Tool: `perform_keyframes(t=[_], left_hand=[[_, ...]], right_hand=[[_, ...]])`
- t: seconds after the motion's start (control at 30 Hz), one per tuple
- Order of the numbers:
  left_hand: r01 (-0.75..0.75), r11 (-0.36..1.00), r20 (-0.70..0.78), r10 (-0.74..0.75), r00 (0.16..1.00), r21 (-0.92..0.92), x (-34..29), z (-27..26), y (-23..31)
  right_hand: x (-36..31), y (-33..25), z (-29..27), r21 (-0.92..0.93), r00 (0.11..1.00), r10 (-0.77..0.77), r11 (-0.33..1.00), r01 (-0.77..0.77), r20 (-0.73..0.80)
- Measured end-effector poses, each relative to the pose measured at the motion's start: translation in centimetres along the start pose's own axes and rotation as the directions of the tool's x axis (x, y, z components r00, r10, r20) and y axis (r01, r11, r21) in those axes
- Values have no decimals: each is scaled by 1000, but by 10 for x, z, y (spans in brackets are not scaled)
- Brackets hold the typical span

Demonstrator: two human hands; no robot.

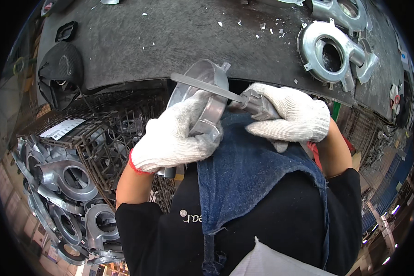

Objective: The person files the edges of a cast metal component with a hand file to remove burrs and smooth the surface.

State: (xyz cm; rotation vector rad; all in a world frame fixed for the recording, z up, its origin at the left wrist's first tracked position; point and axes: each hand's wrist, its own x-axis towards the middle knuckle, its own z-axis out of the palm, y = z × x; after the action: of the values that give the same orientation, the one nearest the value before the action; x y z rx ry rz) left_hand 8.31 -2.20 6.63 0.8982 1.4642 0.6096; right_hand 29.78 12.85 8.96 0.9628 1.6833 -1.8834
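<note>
My left hand, in a white knit glove with a red cuff, is closed around a silver cast-metal housing. The housing has a round, ring-like wall and is held tilted just off the bench's near edge. My right hand, gloved in white too, is wrapped around the thick grey end of a flat metal file. The file's bar lies across the housing's upper rim, pointing left. Its thick end is partly hidden by the fingers, so its shape is unclear.
A dark workbench with scattered metal chips spans the far side. Finished-looking silver housings lie at its far right. A black mesh item sits at left. Below it, a wire basket stands beside many piled housings.
</note>
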Motion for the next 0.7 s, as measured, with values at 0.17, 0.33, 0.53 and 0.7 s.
perform_keyframes(t=[0.17,0.33,0.53,0.7], left_hand=[[-24,991,-48,31,998,134,-3,1,-6],[-16,999,-23,15,1000,-42,-6,-1,-7],[-9,998,-25,11,1000,67,-5,5,-4],[-11,994,-60,4,998,-108,-1,9,-18]], right_hand=[[6,6,-2,-23,999,-28,999,29,24],[8,1,-3,-105,999,19,994,-22,-28],[17,27,20,-692,784,-533,696,193,-318],[11,25,24,-608,847,-379,789,86,-372]])
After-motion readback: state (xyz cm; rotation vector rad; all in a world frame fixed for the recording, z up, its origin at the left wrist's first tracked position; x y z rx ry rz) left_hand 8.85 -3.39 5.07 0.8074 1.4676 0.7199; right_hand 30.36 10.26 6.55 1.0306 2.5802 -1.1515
